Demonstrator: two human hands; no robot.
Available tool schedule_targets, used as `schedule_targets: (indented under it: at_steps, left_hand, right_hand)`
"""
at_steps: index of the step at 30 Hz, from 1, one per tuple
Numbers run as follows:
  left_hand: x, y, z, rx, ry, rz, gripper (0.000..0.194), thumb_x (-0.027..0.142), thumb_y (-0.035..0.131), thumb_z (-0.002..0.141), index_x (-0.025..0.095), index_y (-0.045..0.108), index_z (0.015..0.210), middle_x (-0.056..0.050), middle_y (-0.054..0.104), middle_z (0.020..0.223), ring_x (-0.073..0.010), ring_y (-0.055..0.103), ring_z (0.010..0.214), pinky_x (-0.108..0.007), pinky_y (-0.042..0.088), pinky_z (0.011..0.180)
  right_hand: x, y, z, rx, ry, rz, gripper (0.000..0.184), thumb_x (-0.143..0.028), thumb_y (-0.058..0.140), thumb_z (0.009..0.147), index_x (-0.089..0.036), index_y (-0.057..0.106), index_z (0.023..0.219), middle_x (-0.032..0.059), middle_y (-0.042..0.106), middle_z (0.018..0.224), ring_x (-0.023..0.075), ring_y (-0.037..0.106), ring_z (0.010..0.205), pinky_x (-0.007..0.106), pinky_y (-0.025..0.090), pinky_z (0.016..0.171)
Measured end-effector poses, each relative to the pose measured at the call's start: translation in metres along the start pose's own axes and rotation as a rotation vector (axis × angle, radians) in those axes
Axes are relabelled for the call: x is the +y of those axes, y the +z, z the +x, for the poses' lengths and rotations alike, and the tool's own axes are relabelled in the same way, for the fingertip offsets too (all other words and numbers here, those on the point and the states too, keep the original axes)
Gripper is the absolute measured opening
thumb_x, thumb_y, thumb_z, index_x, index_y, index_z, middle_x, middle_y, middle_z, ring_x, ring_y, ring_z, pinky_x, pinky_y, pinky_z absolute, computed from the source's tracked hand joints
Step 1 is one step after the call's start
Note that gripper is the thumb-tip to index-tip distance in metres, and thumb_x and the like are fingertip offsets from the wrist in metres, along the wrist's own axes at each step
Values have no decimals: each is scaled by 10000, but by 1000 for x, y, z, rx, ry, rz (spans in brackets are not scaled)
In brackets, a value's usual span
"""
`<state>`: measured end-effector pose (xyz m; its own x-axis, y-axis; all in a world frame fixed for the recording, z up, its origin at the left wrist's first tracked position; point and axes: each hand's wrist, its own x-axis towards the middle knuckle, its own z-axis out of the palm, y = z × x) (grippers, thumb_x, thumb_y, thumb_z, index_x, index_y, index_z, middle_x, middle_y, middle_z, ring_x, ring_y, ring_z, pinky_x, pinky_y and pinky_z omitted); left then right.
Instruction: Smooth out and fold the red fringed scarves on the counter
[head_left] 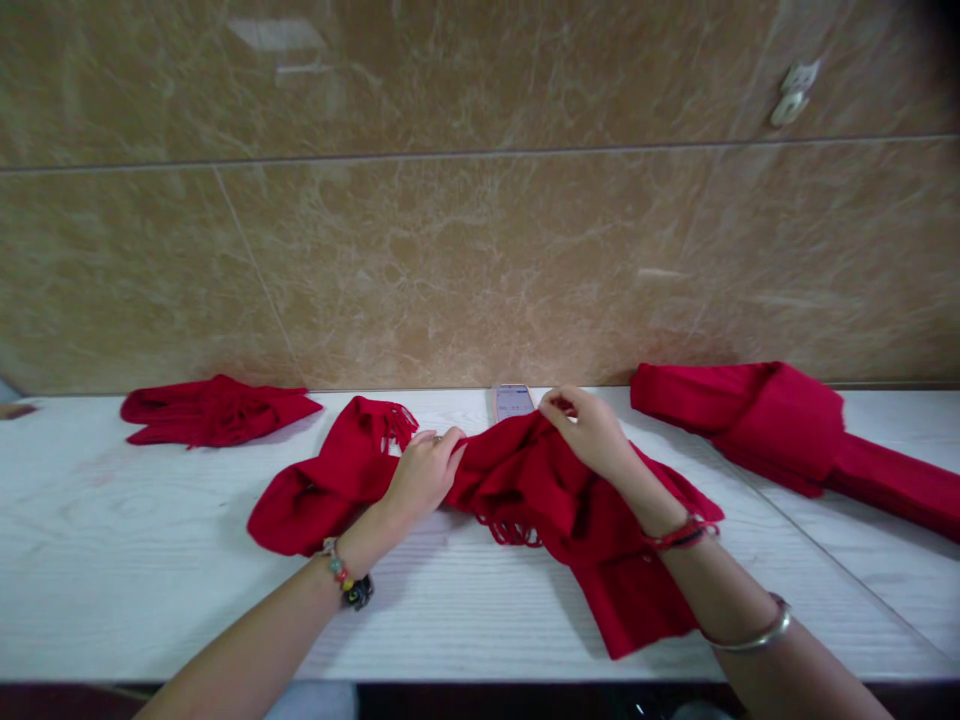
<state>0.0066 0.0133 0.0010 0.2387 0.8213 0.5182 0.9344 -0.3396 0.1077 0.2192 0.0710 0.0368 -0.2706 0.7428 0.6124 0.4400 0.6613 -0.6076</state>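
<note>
A red fringed scarf [536, 480] lies crumpled across the middle of the white table, one end looped at the left and the other hanging toward the front right. My left hand [429, 468] is closed on its middle part, fingers wrapped over the cloth. At the scarf's upper edge, my right hand [589, 428] pinches the cloth between thumb and fingers. Fringe shows below the bunched middle and at the top of the left loop. Part of the scarf is hidden under my right wrist.
A phone [513, 402] with a lit screen lies behind the scarf against the tiled wall [465, 270]. To the left is a folded red fringed cloth [217, 412]. More folded red cloth [780, 420] lies at the right. The white table [150, 560] ends at a front edge.
</note>
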Motion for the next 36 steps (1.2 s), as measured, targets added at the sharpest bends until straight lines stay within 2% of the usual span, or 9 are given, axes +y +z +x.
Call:
schedule_targets:
  at_steps: [4, 6, 11, 17, 20, 22, 25, 30, 36]
  left_hand:
    - [3, 4, -3, 74, 42, -52, 160, 122, 405, 858, 147, 563, 859, -70, 601, 877, -183, 559, 817, -307, 453, 761]
    - [5, 4, -3, 107, 47, -97, 164, 117, 404, 858, 152, 563, 871, -60, 605, 864, -176, 562, 815, -296, 460, 747]
    - [5, 3, -4, 104, 93, -116, 163, 170, 398, 883, 165, 559, 908, -38, 631, 835, -165, 581, 761, -295, 468, 723]
    - [3, 1, -3, 221, 100, -86, 169, 172, 408, 877, 152, 573, 905, -66, 583, 910, -169, 556, 827, -301, 457, 768]
    - [4, 2, -4, 208, 102, -91, 186, 187, 392, 890, 157, 573, 918, -54, 610, 866, -172, 571, 802, -304, 458, 753]
    - [6, 3, -5, 155, 73, -94, 188, 180, 381, 893, 163, 566, 917, -42, 634, 833, -168, 592, 760, -287, 464, 710]
    - [7, 5, -6, 96, 14, -110, 185, 164, 368, 896, 167, 552, 908, -31, 645, 793, -159, 606, 708, -262, 463, 651]
    - [6, 6, -5, 137, 96, -115, 198, 202, 342, 913, 172, 534, 874, -25, 618, 789, -152, 585, 722, -272, 457, 685]
    - [8, 6, -5, 199, 186, -124, 205, 203, 336, 914, 172, 528, 852, -29, 586, 800, -152, 558, 763, -272, 458, 702]
  right_hand:
    - [-15, 10, -9, -204, -358, -132, 300, -220, 573, 752, -171, 537, 1046, 102, 573, 1049, 214, 519, 991, 362, 410, 855]
    - [-21, 17, -13, -296, -402, -211, 274, -206, 582, 761, -174, 559, 1032, 98, 604, 1017, 223, 539, 963, 389, 406, 857]
    - [-20, 20, -12, -259, -285, -195, 98, -145, 529, 791, -168, 599, 725, 45, 638, 727, 167, 576, 706, 303, 440, 709]
    - [-1, 7, -2, -34, -38, -113, 113, -152, 500, 783, -184, 555, 690, 6, 602, 654, 149, 553, 620, 252, 416, 592]
    - [-1, 9, -4, 12, -58, -202, 131, -145, 478, 793, -179, 559, 696, 33, 595, 685, 169, 556, 662, 278, 423, 623]
    - [-7, 13, -8, -37, -215, -259, 85, -182, 501, 800, -173, 585, 800, 73, 606, 827, 199, 557, 798, 322, 429, 721]
    - [-19, 23, -15, -185, -412, -320, 259, -236, 572, 781, -178, 556, 1032, 103, 582, 1037, 232, 506, 1000, 419, 350, 903]
    - [-22, 31, -18, -309, -349, -385, 136, -144, 497, 824, -173, 618, 878, 58, 601, 795, 188, 553, 824, 403, 379, 867]
    - [-18, 30, -17, -393, -350, -333, 148, -208, 550, 804, -171, 613, 933, 77, 574, 909, 195, 536, 849, 364, 412, 792]
